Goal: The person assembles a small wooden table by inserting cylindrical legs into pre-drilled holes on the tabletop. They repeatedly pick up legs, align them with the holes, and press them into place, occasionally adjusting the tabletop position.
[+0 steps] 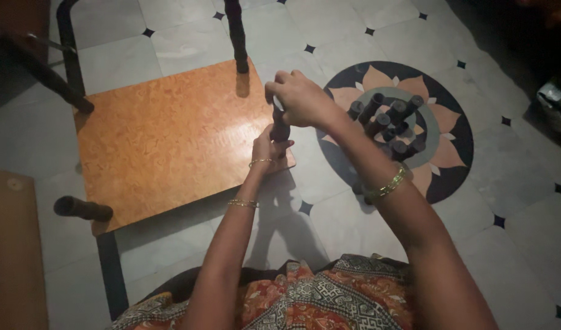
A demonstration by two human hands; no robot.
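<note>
At the far left edge stands a brown wooden panel (11, 256), and beside it a dark cylindrical leg (82, 209) juts up from the near left corner of an upturned orange-brown table top (164, 140), which lies flat on the pale tiled floor (329, 208). A dark metal frame bar (69, 49) runs along the board's left side. At the far corner of the board a second dark leg (236, 36) stands upright.

At the board's near right corner stands a third dark leg (281, 125), and both hands are on it. The left hand (267, 150), with thin gold bangles on its wrist, wraps its fingers around the lower part of this leg, right where it meets the board. The right hand (300, 98) closes over the top of the same leg, fingers curled down around it in a firm grasp. The leg stands roughly upright between the two hands.

Further right, on a round flower-patterned floor inlay (445, 131), a cluster of dark tubes (390, 122) stands close together, partly behind the right forearm. A gold bangle (387, 183) sits on that wrist. At the bottom, patterned orange and black fabric (317, 299) covers the person's lap.
</note>
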